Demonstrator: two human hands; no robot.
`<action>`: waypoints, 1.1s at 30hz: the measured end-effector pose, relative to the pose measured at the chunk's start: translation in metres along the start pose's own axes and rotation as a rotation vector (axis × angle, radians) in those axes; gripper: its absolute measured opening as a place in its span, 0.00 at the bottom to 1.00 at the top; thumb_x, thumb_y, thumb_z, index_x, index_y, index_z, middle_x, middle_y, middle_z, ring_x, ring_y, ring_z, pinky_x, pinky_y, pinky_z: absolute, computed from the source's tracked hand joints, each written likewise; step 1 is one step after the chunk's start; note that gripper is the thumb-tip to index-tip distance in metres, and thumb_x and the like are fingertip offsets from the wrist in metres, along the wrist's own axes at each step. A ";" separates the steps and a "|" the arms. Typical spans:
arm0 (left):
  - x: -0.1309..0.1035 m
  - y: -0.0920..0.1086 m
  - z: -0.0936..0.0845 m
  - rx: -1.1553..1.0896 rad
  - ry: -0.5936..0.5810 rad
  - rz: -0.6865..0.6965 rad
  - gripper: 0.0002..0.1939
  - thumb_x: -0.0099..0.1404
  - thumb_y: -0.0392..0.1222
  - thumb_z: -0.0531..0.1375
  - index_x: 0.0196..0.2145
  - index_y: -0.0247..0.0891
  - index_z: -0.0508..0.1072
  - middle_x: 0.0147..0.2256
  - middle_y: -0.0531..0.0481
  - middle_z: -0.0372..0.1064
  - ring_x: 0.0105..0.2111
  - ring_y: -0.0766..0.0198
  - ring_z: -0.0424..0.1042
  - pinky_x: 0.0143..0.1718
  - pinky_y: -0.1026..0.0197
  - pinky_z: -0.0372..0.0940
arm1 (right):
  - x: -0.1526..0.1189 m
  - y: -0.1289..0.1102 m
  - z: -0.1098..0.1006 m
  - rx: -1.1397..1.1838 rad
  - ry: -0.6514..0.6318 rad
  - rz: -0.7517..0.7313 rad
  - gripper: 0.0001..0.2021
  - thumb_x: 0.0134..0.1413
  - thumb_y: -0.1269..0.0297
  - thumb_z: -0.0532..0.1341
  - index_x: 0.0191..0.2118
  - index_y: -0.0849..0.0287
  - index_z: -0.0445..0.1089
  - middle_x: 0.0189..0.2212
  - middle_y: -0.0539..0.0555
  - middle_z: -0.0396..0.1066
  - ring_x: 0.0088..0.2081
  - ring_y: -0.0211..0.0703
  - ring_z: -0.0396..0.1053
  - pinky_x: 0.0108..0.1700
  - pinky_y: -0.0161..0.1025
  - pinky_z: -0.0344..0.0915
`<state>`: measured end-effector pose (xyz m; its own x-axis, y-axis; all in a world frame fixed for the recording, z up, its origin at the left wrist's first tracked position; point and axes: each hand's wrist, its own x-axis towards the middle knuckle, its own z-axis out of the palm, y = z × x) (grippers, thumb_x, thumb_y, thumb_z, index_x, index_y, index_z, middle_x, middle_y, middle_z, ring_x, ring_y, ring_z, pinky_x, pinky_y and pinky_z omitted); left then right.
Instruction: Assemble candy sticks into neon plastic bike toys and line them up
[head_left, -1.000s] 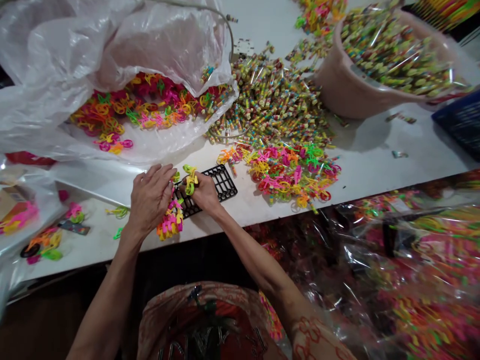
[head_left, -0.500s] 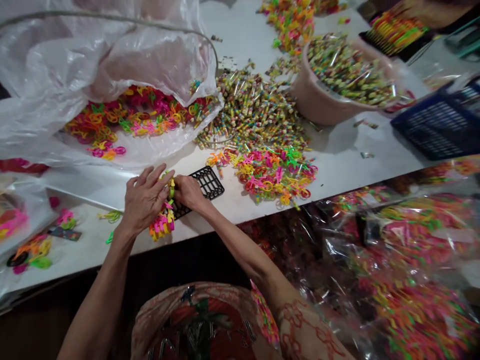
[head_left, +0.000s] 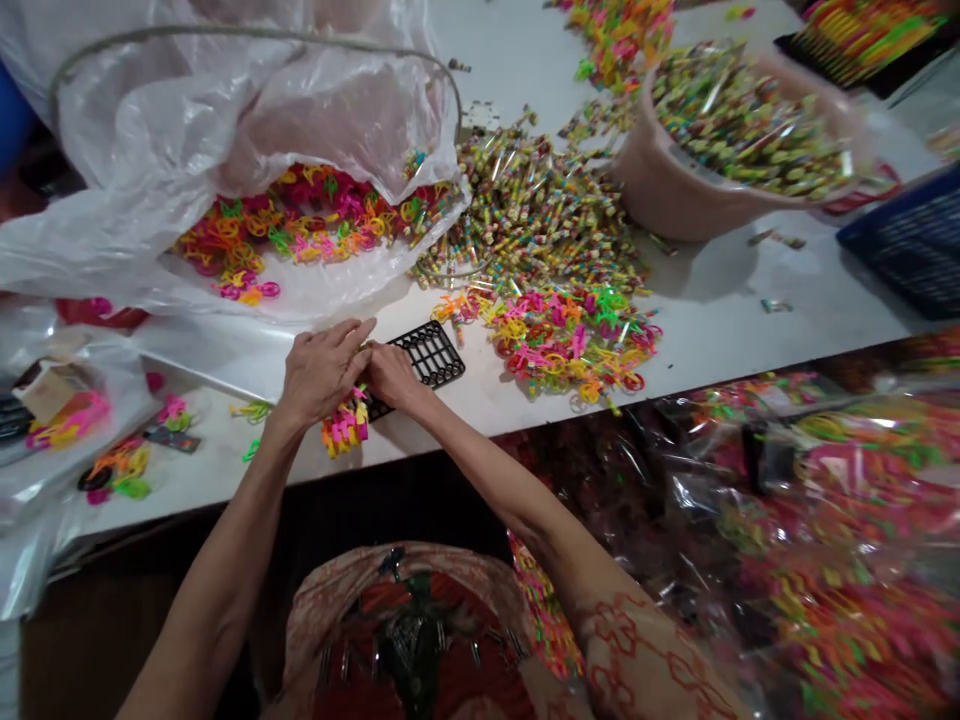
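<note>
A black slotted plastic rack [head_left: 435,355] lies at the table's front edge, its bare slots showing on the right. Pink, yellow and orange plastic pieces [head_left: 346,425] stand in a row at its left end. Over that row, my left hand [head_left: 322,372] is closed, fingers bent together around a piece mostly hidden beneath them. My right hand [head_left: 397,378] rests on the rack's middle, its fingers curled in against the left fingertips. What the right fingers pinch is hidden.
Loose bright plastic pieces [head_left: 577,345] lie right of the rack, before a heap of small printed tubes [head_left: 540,215]. A pink tub [head_left: 667,195] of tubes and a blue basket [head_left: 904,240] stand right. A clear bag [head_left: 247,120] opens at left. Packed bags [head_left: 847,560] sit below the table edge.
The view has shifted slightly left, so things appear further right. Both hands stay at the rack and have drawn closer together; the yellow piece between them is now mostly covered.
</note>
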<state>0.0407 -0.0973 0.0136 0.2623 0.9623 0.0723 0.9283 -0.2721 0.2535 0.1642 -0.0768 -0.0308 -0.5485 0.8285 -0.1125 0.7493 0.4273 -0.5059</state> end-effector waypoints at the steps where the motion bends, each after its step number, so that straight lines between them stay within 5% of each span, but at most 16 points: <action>1: 0.000 -0.001 -0.001 -0.006 -0.008 -0.006 0.24 0.69 0.47 0.45 0.59 0.44 0.66 0.57 0.44 0.68 0.55 0.56 0.67 0.53 0.51 0.58 | 0.000 0.000 -0.003 0.001 -0.015 -0.003 0.11 0.60 0.67 0.54 0.44 0.61 0.71 0.44 0.60 0.72 0.42 0.47 0.70 0.38 0.38 0.60; 5: -0.003 0.002 -0.010 -0.021 0.027 -0.054 0.24 0.68 0.49 0.46 0.58 0.44 0.67 0.59 0.43 0.65 0.59 0.51 0.63 0.56 0.46 0.55 | -0.009 0.023 -0.035 -0.031 -0.016 0.038 0.09 0.58 0.64 0.58 0.41 0.60 0.72 0.43 0.58 0.74 0.45 0.46 0.69 0.41 0.36 0.62; 9: -0.026 0.019 -0.021 0.046 0.162 -0.065 0.27 0.70 0.50 0.44 0.62 0.42 0.61 0.66 0.41 0.51 0.66 0.46 0.47 0.62 0.37 0.40 | -0.027 0.063 -0.076 -0.191 0.121 0.463 0.13 0.60 0.67 0.53 0.44 0.62 0.72 0.45 0.63 0.73 0.47 0.49 0.70 0.44 0.39 0.63; 12: -0.043 0.029 -0.015 0.067 0.133 -0.052 0.25 0.70 0.49 0.44 0.62 0.44 0.62 0.66 0.42 0.51 0.67 0.47 0.45 0.62 0.35 0.37 | -0.033 0.079 -0.086 -0.237 0.065 0.586 0.15 0.60 0.68 0.52 0.48 0.62 0.71 0.46 0.65 0.73 0.50 0.52 0.70 0.45 0.40 0.64; 19: -0.048 0.024 0.012 0.018 0.131 -0.078 0.25 0.71 0.47 0.41 0.60 0.43 0.65 0.64 0.43 0.55 0.66 0.49 0.49 0.62 0.35 0.39 | -0.024 0.078 -0.072 -0.198 0.136 0.607 0.15 0.57 0.70 0.53 0.47 0.61 0.72 0.45 0.63 0.73 0.48 0.50 0.70 0.45 0.40 0.64; 24: -0.048 0.023 0.011 -0.001 0.143 -0.049 0.25 0.71 0.46 0.42 0.62 0.46 0.62 0.64 0.45 0.55 0.66 0.50 0.49 0.63 0.36 0.38 | -0.036 0.078 -0.073 0.046 0.226 0.608 0.09 0.48 0.65 0.60 0.30 0.64 0.75 0.26 0.56 0.73 0.33 0.44 0.71 0.35 0.35 0.62; 27: -0.049 0.022 0.011 -0.001 0.149 -0.034 0.25 0.70 0.44 0.43 0.63 0.48 0.58 0.65 0.47 0.55 0.66 0.51 0.49 0.64 0.36 0.37 | -0.052 0.067 -0.060 0.384 0.243 0.603 0.04 0.41 0.69 0.61 0.24 0.63 0.72 0.18 0.49 0.66 0.24 0.36 0.65 0.28 0.32 0.59; 31: -0.049 0.020 0.012 -0.003 0.153 -0.024 0.26 0.70 0.43 0.44 0.64 0.49 0.56 0.65 0.49 0.55 0.67 0.52 0.48 0.64 0.37 0.37 | -0.067 0.038 -0.029 1.017 0.072 0.490 0.06 0.39 0.66 0.61 0.27 0.61 0.67 0.15 0.43 0.60 0.17 0.31 0.55 0.22 0.31 0.55; 33: -0.048 0.020 0.012 -0.002 0.149 -0.029 0.26 0.70 0.43 0.44 0.64 0.49 0.57 0.65 0.48 0.54 0.67 0.52 0.48 0.64 0.37 0.37 | -0.069 0.027 -0.014 1.090 0.071 0.413 0.06 0.36 0.67 0.60 0.27 0.59 0.64 0.16 0.42 0.60 0.17 0.31 0.55 0.22 0.31 0.55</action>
<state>0.0501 -0.1494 0.0038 0.1934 0.9591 0.2069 0.9343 -0.2444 0.2595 0.2272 -0.1174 -0.0244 -0.2895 0.8651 -0.4097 0.1320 -0.3878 -0.9122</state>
